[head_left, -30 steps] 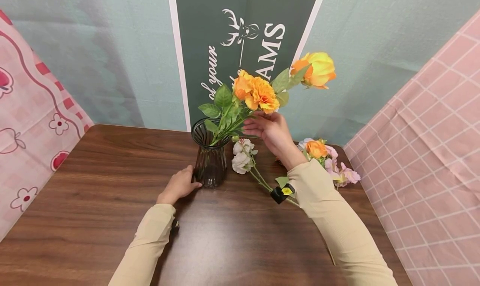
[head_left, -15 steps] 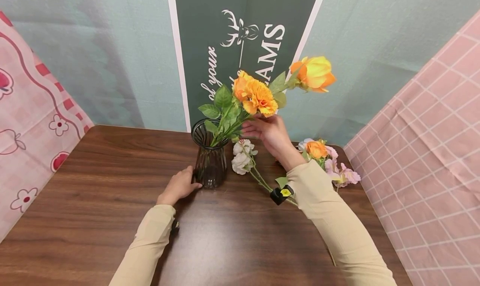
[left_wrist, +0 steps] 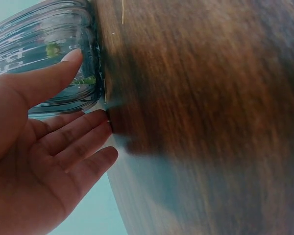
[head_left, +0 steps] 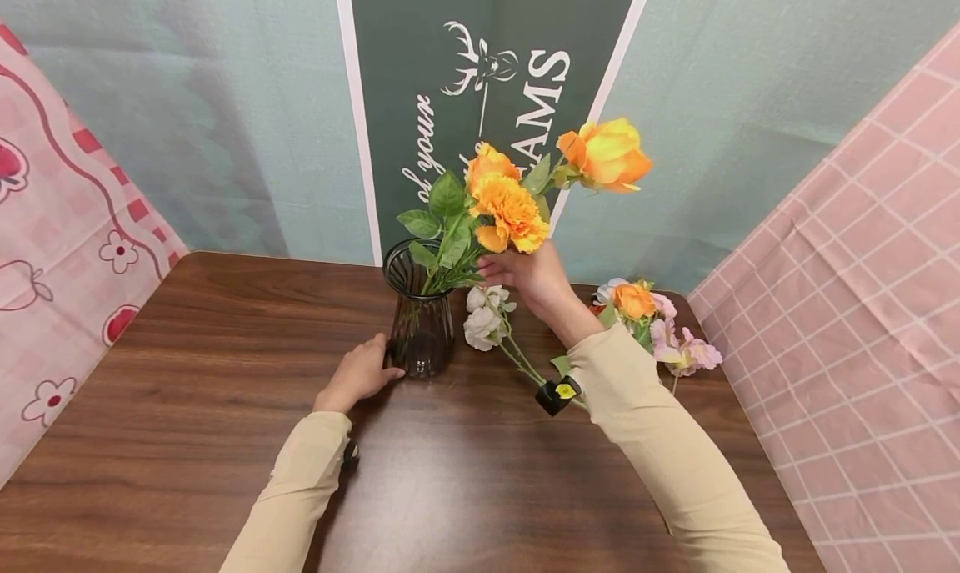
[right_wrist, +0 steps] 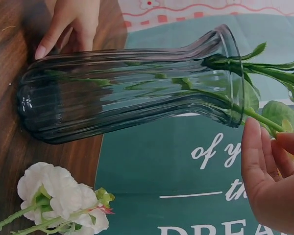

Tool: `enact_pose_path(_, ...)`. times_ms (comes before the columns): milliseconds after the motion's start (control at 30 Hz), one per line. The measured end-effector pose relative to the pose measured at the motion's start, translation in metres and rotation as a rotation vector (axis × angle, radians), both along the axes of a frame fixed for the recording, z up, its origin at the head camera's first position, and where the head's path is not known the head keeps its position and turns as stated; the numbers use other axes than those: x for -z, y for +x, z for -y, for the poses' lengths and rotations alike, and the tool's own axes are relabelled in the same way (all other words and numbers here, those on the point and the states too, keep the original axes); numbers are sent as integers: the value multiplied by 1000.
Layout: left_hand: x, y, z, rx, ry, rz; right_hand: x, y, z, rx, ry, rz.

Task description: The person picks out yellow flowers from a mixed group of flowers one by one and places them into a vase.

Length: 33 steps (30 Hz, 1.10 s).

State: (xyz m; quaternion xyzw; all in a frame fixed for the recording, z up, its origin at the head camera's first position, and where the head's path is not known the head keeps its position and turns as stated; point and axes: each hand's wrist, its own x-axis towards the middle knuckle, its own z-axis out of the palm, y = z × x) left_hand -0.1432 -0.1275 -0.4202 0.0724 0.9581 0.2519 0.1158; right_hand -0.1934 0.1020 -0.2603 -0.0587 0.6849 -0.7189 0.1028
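Note:
A ribbed, smoky glass vase (head_left: 422, 339) stands upright on the table, with green stems inside it. My left hand (head_left: 362, 373) touches its base on the left; the left wrist view shows the thumb along the glass and the fingers extended beside it. My right hand (head_left: 528, 277) is right of the rim and pinches a flower stem (right_wrist: 259, 120) just outside the mouth. Above that hand are a ruffled orange flower (head_left: 510, 210), an orange bloom behind it and a larger yellow-orange flower (head_left: 609, 154) leaning right. Which bloom belongs to the pinched stem, I cannot tell.
White artificial flowers (head_left: 483, 327) lie on the table right of the vase, their stems running under my right sleeve. Further right is a pile of pink and orange flowers (head_left: 660, 319). Fabric backdrops (head_left: 247, 123) border the wooden table (head_left: 225, 373).
My right hand has moved down and slightly left. The ruffled orange flower and the yellow-orange flower have dropped lower and shifted left. The left hand and vase stay in place.

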Motion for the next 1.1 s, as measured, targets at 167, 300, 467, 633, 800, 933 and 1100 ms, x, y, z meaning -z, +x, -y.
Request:
enact_pose_path(167, -1, 1, 0, 0, 4, 6, 2, 1, 1, -17, -17, -3)
enact_pose_path(300, -1, 1, 0, -1, 2, 8, 5, 2, 2, -44, -17, -25)
enact_pose_path(467, -1, 1, 0, -5, 9, 18, 9, 2, 4, -59, 9, -26)
enact_pose_path(633, -2, 3, 0, -3, 14, -7, 11, 2, 5, -67, 46, -19)
enact_pose_path(800, -1, 1, 0, -4, 15, 11, 13, 3, 7, -55, 75, 11)
enact_pose_path(933, 0, 0, 0, -2, 9, -1, 14, 2, 9, -39, 99, 43)
enact_pose_path(1100, 1, 0, 0, -6, 7, -7, 14, 2, 10, -39, 107, 54)
